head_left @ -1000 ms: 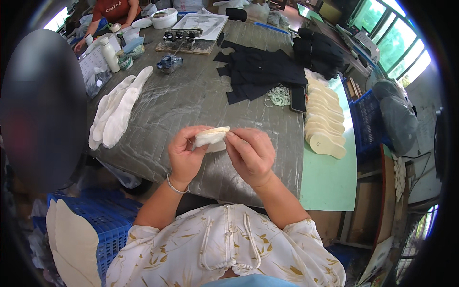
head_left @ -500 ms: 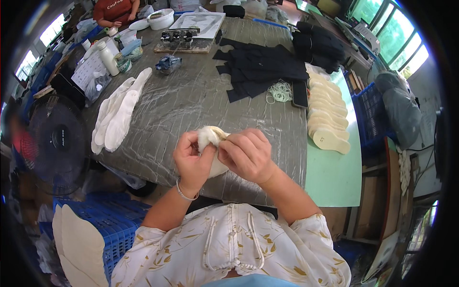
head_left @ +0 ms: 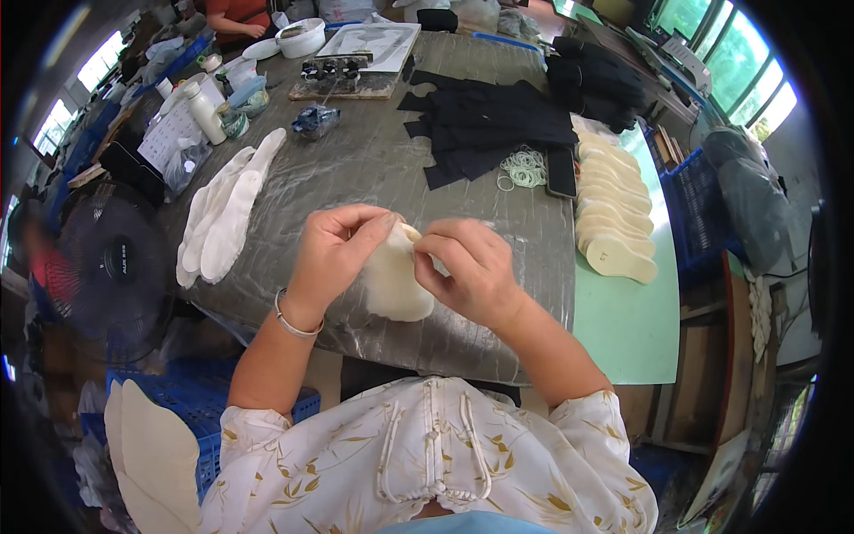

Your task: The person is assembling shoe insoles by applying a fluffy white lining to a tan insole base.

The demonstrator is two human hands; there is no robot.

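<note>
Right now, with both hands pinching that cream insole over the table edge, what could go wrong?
1. The left hand and right hand grip only the top of the cream insole; its lower part hangs free and could slip out.
2. It is held near the table edge, so a drop might land on the floor.
3. The floor fan stands close on the left and might blow light pieces about.

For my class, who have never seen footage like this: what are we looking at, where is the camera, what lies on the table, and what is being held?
A camera worn on a person's head looks down, so its wide lens bends the edges. No machine here: the left hand and right hand pinch a cream insole between them above the grey table. On the table lie white insoles, black fabric pieces, rubber bands and a row of cream insoles. A fan stands at the left.
</note>
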